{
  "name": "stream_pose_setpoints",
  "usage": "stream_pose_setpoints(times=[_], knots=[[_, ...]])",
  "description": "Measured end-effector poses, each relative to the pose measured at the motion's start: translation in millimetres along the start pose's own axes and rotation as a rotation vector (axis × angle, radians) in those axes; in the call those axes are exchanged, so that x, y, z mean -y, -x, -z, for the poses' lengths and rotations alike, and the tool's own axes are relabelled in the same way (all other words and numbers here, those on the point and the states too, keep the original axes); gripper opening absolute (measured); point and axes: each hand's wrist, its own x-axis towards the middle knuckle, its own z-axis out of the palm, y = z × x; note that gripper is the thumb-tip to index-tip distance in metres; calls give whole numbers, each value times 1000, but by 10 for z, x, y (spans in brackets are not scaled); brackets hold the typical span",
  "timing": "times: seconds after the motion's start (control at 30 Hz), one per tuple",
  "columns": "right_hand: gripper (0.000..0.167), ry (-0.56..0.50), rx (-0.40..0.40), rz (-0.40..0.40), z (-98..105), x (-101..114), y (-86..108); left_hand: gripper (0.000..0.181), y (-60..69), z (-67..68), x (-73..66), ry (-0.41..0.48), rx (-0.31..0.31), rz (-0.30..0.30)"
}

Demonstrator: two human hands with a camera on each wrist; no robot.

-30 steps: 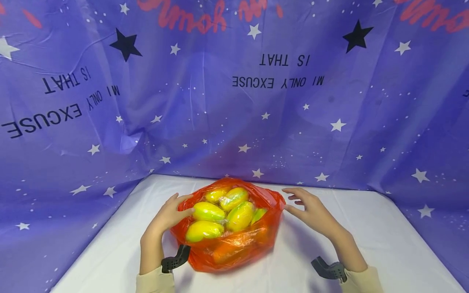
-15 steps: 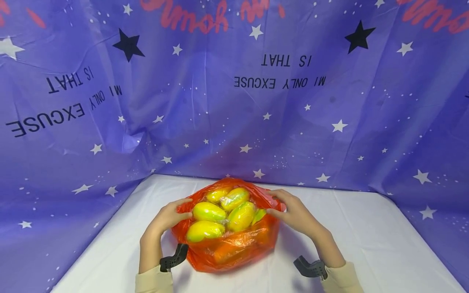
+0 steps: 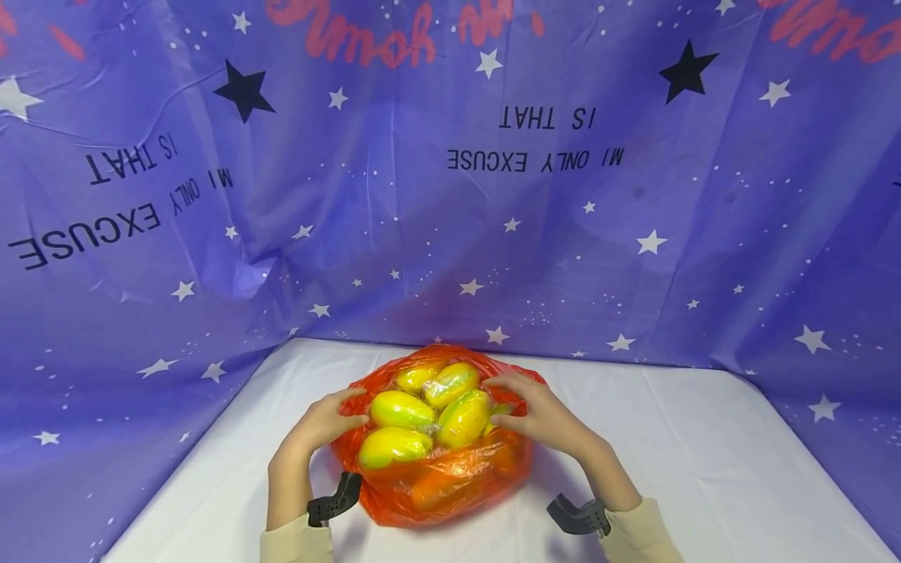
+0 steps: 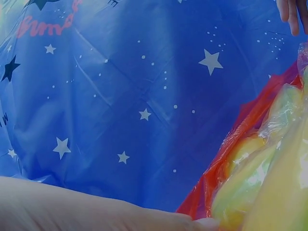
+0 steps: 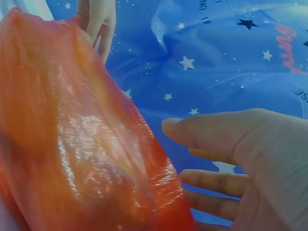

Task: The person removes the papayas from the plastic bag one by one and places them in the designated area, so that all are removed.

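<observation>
A red plastic bag [image 3: 450, 489] sits with its mouth spread wide near the table's middle. Inside lie several yellow-green, mango-like fruits [image 3: 403, 410], at least some in clear wrap. At the bag's left rim my left hand [image 3: 318, 422] holds the film, its thumb [image 4: 144, 219] over the edge in the left wrist view. My right hand [image 3: 545, 414] reaches over the bag's right side, thumb and fingers spread apart. In the right wrist view, a gap shows between that thumb [image 5: 202, 129] and the fingers, with the bag [image 5: 86, 144] beside them.
A white cloth [image 3: 704, 453] covers the table. Purple star-printed sheeting [image 3: 549, 258] hangs behind it and along the sides. Black wrist mounts [image 3: 579, 516] stick out inward from both wrists, the left mount [image 3: 336, 499] close to the bag.
From just off the bag's right corner, my right hand has moved left over its right side. The left hand has barely moved, and the bag and fruits stay in place.
</observation>
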Motion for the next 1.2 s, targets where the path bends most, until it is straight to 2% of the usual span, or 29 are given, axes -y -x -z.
stream_pose_setpoints(times=[0.17,0.47,0.8,0.93,1.2], knots=[[52,-39,53,-19,-44,-21,-21,52,-5,-9,-2,-29,6,-2],[60,71,40,-23,-140,-33,-61,50,-38,-55,0,-18,5,0],[60,58,102,-9,-263,-42,-162,46,-22,-62,-27,-3,10,-25],[61,91,119,-34,-289,-51,-187,46,-23,-69,-42,1,18,-34],[64,164,128,-57,-326,-84,-219,46,-26,-78,-41,-2,18,-15]])
